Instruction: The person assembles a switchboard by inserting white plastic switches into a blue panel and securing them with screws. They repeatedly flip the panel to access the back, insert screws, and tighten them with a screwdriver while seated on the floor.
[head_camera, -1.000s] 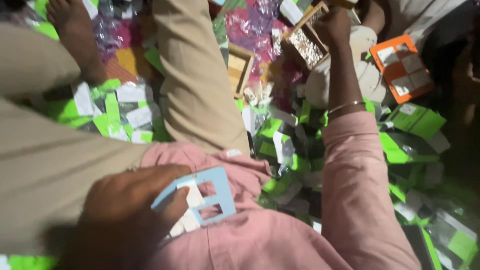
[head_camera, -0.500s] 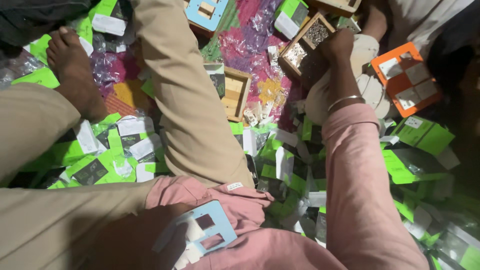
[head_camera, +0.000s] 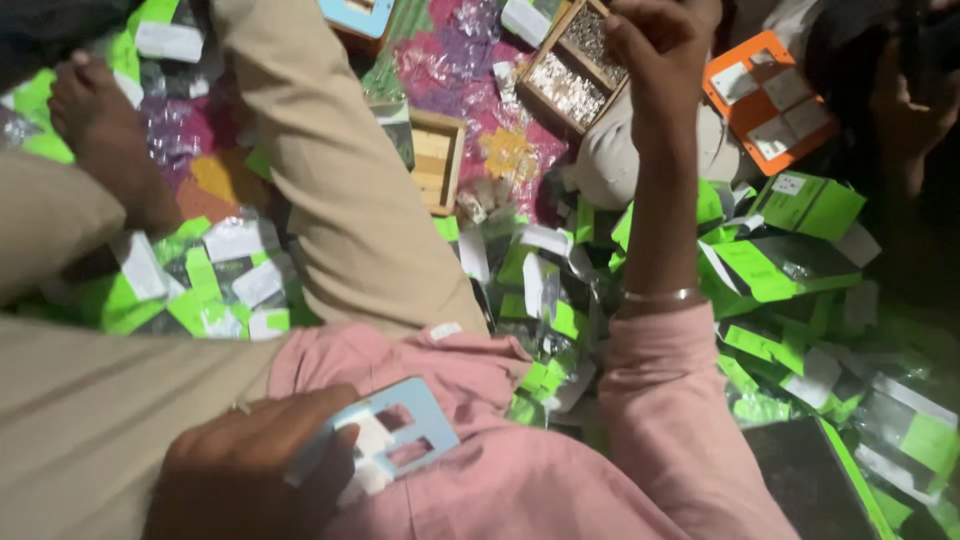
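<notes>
Green cartons (head_camera: 790, 260) litter the floor. Left hand (head_camera: 250, 470) grips a blue card (head_camera: 395, 440), angled up-right; right hand (head_camera: 660, 45) pinches closed over a tray (head_camera: 570, 70).

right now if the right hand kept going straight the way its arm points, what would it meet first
Probably the wooden compartment tray of small pale pieces: the right hand is stretched away from the body and sits at that tray's edge. Whether it already touches is unclear, as height is hard to judge.

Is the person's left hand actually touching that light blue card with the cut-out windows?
Touching. The head view shows the left hand with its fingers wrapped over one end of the light blue card, holding it against the lap.
</notes>
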